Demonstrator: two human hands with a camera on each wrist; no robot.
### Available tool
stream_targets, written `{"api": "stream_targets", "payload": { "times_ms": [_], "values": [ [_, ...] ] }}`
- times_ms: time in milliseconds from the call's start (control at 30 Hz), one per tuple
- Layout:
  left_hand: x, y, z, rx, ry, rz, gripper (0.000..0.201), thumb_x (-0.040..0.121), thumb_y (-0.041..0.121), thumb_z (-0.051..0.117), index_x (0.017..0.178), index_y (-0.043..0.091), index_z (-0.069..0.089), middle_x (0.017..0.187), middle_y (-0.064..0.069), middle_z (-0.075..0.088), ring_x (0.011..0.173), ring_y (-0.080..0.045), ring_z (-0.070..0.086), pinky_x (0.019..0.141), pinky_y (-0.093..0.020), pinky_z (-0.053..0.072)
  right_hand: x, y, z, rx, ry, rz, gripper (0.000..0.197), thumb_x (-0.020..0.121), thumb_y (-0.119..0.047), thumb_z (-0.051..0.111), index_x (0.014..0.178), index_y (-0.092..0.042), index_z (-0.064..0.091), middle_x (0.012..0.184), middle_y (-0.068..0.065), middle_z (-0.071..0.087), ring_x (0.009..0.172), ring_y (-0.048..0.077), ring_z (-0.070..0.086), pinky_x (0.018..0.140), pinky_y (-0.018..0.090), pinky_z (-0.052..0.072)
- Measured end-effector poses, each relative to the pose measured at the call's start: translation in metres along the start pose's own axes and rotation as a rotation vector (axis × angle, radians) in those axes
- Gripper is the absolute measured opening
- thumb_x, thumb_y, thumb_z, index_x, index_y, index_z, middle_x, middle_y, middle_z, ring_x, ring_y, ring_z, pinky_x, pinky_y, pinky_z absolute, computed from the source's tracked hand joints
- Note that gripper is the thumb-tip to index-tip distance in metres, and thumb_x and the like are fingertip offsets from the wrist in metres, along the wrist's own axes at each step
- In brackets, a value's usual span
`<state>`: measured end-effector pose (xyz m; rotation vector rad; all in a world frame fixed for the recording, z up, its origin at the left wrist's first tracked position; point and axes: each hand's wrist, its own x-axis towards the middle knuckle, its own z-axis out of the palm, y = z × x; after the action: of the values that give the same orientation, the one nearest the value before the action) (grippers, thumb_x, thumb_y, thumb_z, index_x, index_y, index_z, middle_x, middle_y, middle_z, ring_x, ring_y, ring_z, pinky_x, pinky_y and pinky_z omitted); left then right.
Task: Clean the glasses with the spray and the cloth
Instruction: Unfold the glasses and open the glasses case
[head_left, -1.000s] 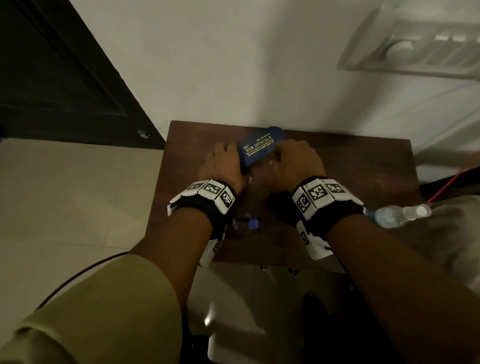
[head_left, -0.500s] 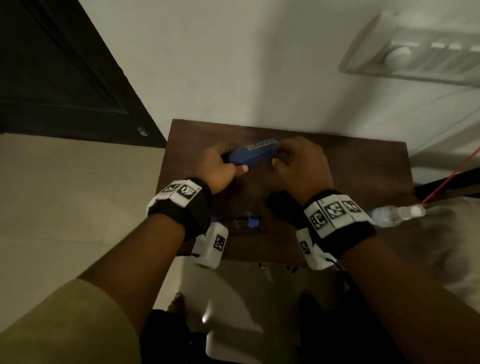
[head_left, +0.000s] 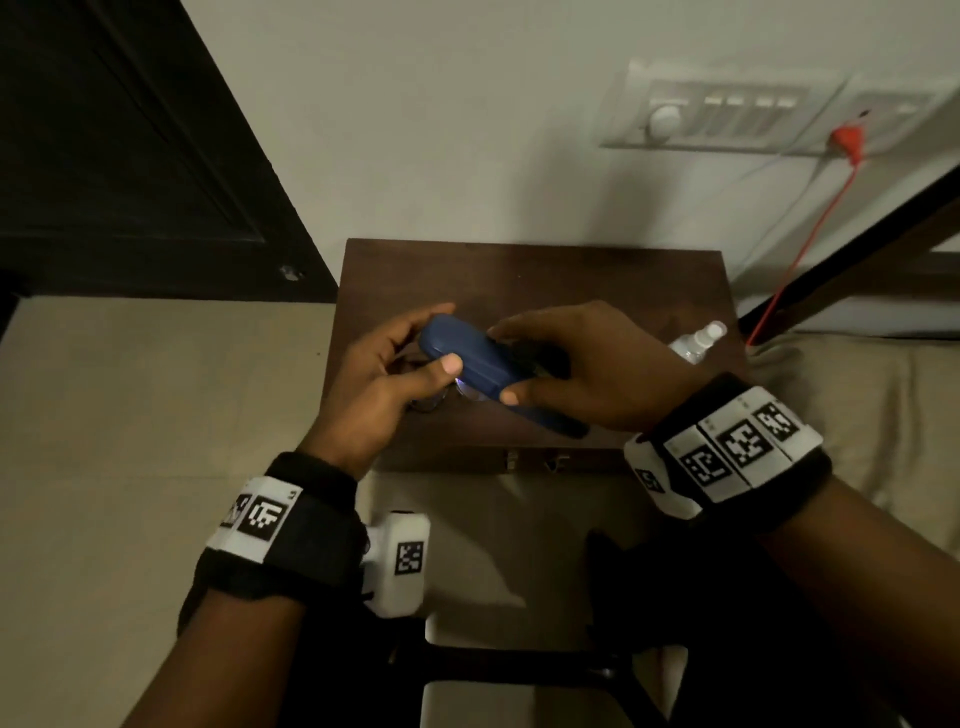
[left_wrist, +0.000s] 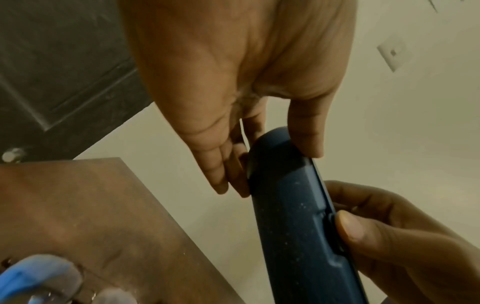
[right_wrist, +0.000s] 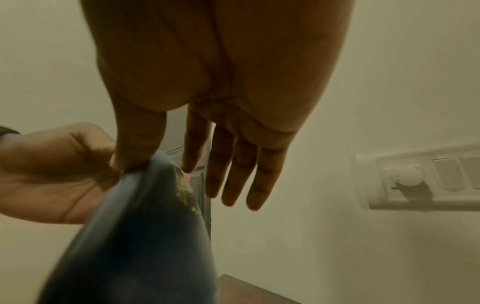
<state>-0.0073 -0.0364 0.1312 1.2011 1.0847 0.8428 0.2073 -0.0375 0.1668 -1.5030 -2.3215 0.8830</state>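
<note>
Both hands hold a blue glasses case (head_left: 467, 358) a little above the brown table (head_left: 519, 270). My left hand (head_left: 441, 340) pinches the case's left end between thumb and fingers, as the left wrist view shows on the case (left_wrist: 298, 216). My right hand (head_left: 506, 364) grips the other end, with its thumb on the seam. Something black (head_left: 535, 356) sits under the right fingers; I cannot tell what it is. The glasses (head_left: 431, 405) lie on the table under the case, mostly hidden. A clear spray bottle (head_left: 696, 340) lies at the table's right edge.
The small table stands against a white wall. On the wall at upper right is a switch panel (head_left: 727, 111), from which a red cable (head_left: 810, 228) runs down. A beige bed (head_left: 857, 405) is at the right and a dark door (head_left: 130, 156) at the left.
The case was resting on the table with its printed lid up. Both hands have since lifted it toward me and turned it, and the left hand now grips its end.
</note>
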Motion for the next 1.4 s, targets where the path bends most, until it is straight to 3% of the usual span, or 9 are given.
{"api": "stream_targets", "payload": {
  "times_ms": [100,267,533,600,833,933,1133,1300,1400],
  "values": [
    [-0.019,-0.007,0.011,-0.117,0.058,-0.025,0.047,0.072,0.034,0.07,0.119,0.029,0.062,0.119,0.002,0.065,0.115,-0.02,0.06,0.099,-0.045,0.048,-0.014,-0.012,0.001,0.036,0.013,-0.023,0.046,0.082,-0.03,0.069,0.126,-0.019,0.058,0.112,-0.003,0.068,0.095,0.01,0.064,0.084,0.033,0.053],
    [-0.031,-0.015,0.027,-0.211,0.15,-0.058,0.067,0.063,0.031,0.084,0.123,0.023,0.056,0.125,-0.004,0.062,0.118,-0.023,0.058,0.102,-0.052,0.044,-0.02,-0.023,0.004,0.047,0.029,-0.065,0.037,0.083,-0.023,0.062,0.119,-0.017,0.065,0.102,0.0,0.073,0.085,0.009,0.067,0.077,0.032,0.055],
    [-0.027,-0.035,0.028,-0.418,0.235,-0.101,0.06,0.064,0.021,0.085,0.117,0.024,0.058,0.123,-0.007,0.063,0.117,-0.023,0.06,0.099,-0.042,0.047,-0.011,-0.024,0.011,-0.106,-0.082,-0.035,0.026,0.082,-0.024,0.063,0.107,-0.015,0.066,0.089,0.002,0.071,0.074,0.016,0.065,0.069,0.035,0.052],
    [-0.026,-0.04,0.027,-0.419,0.217,-0.109,0.056,0.066,0.018,0.083,0.116,0.024,0.058,0.122,-0.007,0.064,0.115,-0.021,0.061,0.101,-0.041,0.046,-0.007,-0.023,0.014,-0.161,-0.093,-0.042,0.023,0.083,-0.023,0.062,0.104,-0.015,0.066,0.086,0.001,0.07,0.071,0.015,0.063,0.065,0.029,0.05],
    [-0.026,-0.052,0.019,-0.439,0.124,-0.09,0.073,0.064,0.013,0.079,0.131,0.007,0.05,0.124,-0.01,0.063,0.117,-0.023,0.059,0.103,-0.039,0.045,-0.003,-0.026,0.018,-0.25,-0.131,-0.097,0.032,0.084,-0.046,0.045,0.092,-0.02,0.062,0.075,-0.001,0.062,0.063,0.016,0.057,0.059,0.03,0.045],
    [-0.026,-0.056,0.016,-0.537,0.071,-0.073,0.068,0.067,0.005,0.074,0.131,0.007,0.05,0.122,-0.009,0.064,0.119,-0.024,0.058,0.101,-0.034,0.047,0.0,-0.027,0.015,-0.261,-0.141,-0.087,0.029,0.083,-0.043,0.049,0.094,-0.021,0.064,0.072,-0.003,0.062,0.06,0.014,0.056,0.058,0.031,0.046],
    [-0.027,-0.058,0.007,-0.615,-0.045,-0.048,0.057,0.068,-0.021,0.051,0.115,0.009,0.057,0.102,-0.004,0.069,0.102,-0.019,0.064,0.082,-0.026,0.054,0.0,-0.031,-0.005,-0.129,-0.065,0.003,0.035,0.086,-0.018,0.059,0.121,-0.019,0.064,0.105,0.002,0.073,0.089,0.016,0.067,0.083,0.038,0.053],
    [-0.026,-0.061,0.009,-0.625,-0.007,-0.074,0.068,0.058,-0.021,0.05,0.119,0.008,0.053,0.097,-0.005,0.067,0.097,-0.017,0.064,0.078,-0.027,0.055,0.01,-0.023,-0.003,-0.058,0.052,0.019,0.031,0.094,-0.019,0.054,0.124,-0.016,0.062,0.114,0.001,0.07,0.101,0.015,0.064,0.09,0.035,0.05],
    [-0.027,-0.061,0.007,-0.663,0.021,-0.096,0.079,0.057,-0.023,0.05,0.124,0.019,0.051,0.102,-0.005,0.063,0.098,-0.016,0.065,0.08,-0.03,0.057,0.018,-0.011,0.001,-0.031,0.085,0.077,0.028,0.094,-0.023,0.055,0.12,-0.019,0.064,0.114,-0.002,0.069,0.104,0.013,0.063,0.093,0.035,0.049]
  ]
}}
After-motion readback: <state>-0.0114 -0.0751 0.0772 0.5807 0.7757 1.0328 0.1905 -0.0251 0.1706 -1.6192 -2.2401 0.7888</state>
